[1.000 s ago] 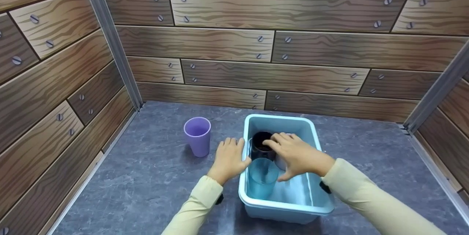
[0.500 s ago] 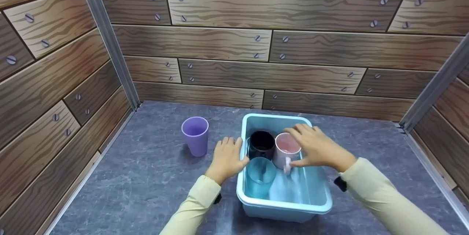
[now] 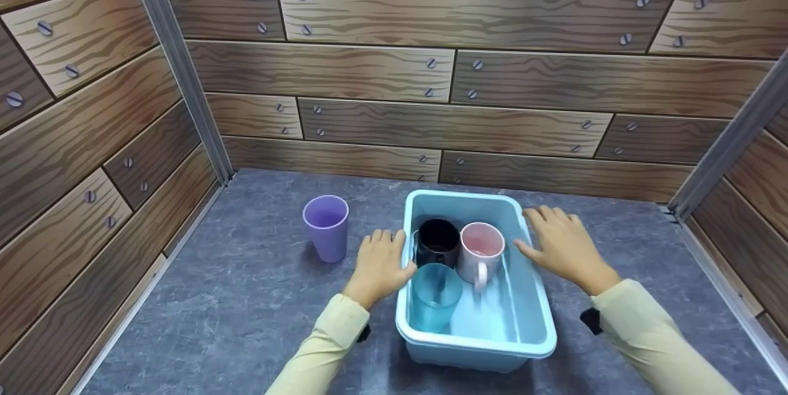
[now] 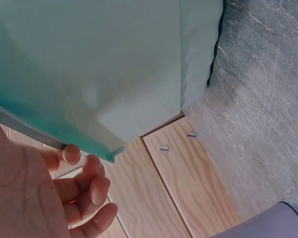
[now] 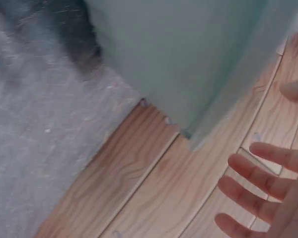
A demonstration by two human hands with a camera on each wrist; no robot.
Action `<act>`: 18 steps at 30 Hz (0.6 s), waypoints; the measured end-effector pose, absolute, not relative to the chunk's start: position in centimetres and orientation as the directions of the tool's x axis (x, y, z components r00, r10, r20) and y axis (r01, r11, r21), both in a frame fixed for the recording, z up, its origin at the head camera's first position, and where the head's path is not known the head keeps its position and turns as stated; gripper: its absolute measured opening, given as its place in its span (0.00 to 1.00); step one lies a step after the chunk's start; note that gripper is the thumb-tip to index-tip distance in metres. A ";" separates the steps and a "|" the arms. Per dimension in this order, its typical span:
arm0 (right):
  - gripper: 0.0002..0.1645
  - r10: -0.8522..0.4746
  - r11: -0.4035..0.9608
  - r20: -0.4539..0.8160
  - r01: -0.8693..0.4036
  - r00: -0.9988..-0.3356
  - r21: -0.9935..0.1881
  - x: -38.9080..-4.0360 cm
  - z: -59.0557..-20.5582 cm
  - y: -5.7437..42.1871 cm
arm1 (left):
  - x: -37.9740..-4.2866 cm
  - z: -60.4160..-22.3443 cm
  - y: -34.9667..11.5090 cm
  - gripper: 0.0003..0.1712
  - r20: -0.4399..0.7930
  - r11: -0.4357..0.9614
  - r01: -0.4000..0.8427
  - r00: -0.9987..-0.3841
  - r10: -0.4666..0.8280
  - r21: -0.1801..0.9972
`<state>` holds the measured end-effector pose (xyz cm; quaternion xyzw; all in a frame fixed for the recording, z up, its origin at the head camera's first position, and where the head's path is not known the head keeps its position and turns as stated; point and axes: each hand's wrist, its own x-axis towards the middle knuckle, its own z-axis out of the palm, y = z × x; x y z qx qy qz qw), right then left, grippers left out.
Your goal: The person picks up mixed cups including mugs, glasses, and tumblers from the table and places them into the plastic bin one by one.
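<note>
A light blue plastic tub stands on the grey tabletop. Inside it are a black mug at the back left, a mug with a pink interior and its handle toward the front, and a see-through blue tumbler at the front left. My left hand holds the tub's left rim, its thumb over the edge and its fingers bent outside the wall. Beside the right rim hovers my right hand, fingers spread and nothing in it; the right wrist view shows those fingers apart from the tub wall.
A purple tumbler stands upright on the table, left of the tub. Wood-patterned panels enclose the back and both sides, joined by grey metal corner posts.
My right hand has let go of the pink-lined mug inside the tub and moved right, up over the right rim. The left hand stays at the left rim.
</note>
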<state>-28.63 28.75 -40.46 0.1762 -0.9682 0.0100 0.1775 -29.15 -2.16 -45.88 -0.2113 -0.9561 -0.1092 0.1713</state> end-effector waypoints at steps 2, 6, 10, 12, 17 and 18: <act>0.34 -0.303 0.950 0.364 -0.308 -0.881 0.045 -28.5 -40.9 29.1 | -29.1 -45.9 -2.2 0.20 0.380 0.886 0.444 -0.849 0.368 0.135; 0.34 -0.235 0.970 0.403 -0.242 -0.885 0.033 -28.1 -41.7 29.3 | -29.1 -46.0 -2.2 0.20 0.391 0.886 0.447 -0.843 0.369 0.127; 0.34 -0.191 0.979 0.438 -0.204 -0.879 0.018 -27.8 -42.4 29.3 | -29.1 -46.0 -2.3 0.21 0.390 0.886 0.445 -0.844 0.367 0.130; 0.34 -0.177 0.981 0.447 -0.191 -0.877 0.013 -27.8 -42.7 29.3 | -29.1 -46.0 -2.2 0.21 0.385 0.886 0.444 -0.848 0.365 0.136; 0.33 -0.148 0.985 0.444 -0.172 -0.884 -0.014 -27.6 -43.4 29.5 | -29.2 -45.9 -2.2 0.21 0.372 0.888 0.437 -0.855 0.360 0.144; 0.33 -0.143 0.985 0.441 -0.169 -0.886 -0.019 -27.6 -43.5 29.5 | -29.2 -45.9 -2.2 0.21 0.372 0.889 0.436 -0.855 0.360 0.142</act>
